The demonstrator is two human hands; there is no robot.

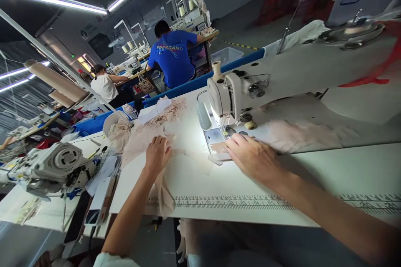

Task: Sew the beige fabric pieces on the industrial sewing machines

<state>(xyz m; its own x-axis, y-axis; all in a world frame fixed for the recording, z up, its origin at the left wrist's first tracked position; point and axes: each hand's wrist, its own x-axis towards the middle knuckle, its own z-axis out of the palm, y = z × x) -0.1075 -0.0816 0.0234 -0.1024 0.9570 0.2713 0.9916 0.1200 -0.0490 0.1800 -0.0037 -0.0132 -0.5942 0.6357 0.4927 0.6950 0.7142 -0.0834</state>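
My left hand has its fingers curled down onto thin beige fabric, left of the sewing machine. A strip of that fabric hangs over the table's front edge below the hand. My right hand lies at the needle plate of the white sewing machine, fingers close together. Its fingertips point left beside the presser foot; what they grip, if anything, is hidden. A tan patch shows by these fingertips. The machine's lamp lights the area between both hands.
More beige fabric pieces are heaped behind my left hand. A printed ruler runs along the table's front. Another machine and a white device with a small screen stand at left. Two people sit working at machines farther back.
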